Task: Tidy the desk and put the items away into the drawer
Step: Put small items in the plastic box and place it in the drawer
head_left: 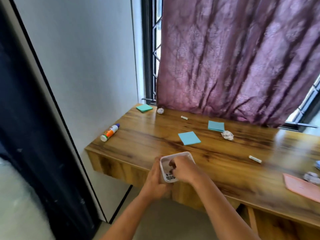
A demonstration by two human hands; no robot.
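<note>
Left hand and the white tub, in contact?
Touching. Head view: the left hand grips the side of the tub, holding it up at the front edge of the desk.

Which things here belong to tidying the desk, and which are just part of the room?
Job: white tub, gripped by the left hand, right hand reaching inside; glue bottle; teal note pads; crumpled paper balls; pink sheet; desk.
Just there: purple curtain; window grille; white wall.
</note>
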